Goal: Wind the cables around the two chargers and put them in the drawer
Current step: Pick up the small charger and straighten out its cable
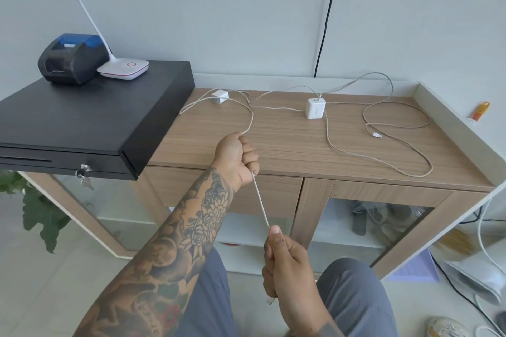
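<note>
Two white chargers lie on the wooden table (287, 142). The small charger (220, 96) lies at the back left, and its white cable (249, 120) runs forward into my left hand (237, 159), which grips it at the table's front edge. From there the cable stretches taut down to my right hand (287, 262), which pinches it near my lap; the plug end pokes out below that hand. The larger charger (315, 108) stands upright mid-table, its long cable (383, 150) sprawled in loose loops to the right. A shut wooden drawer (227, 191) sits under the tabletop.
A black cash drawer (90, 123) overhangs the table's left end, carrying a receipt printer (71, 59) and a white lamp base (123, 68). A black cord (327, 13) hangs down the wall. Glass-fronted shelves sit below the table. Cables and shoes lie on the floor at right.
</note>
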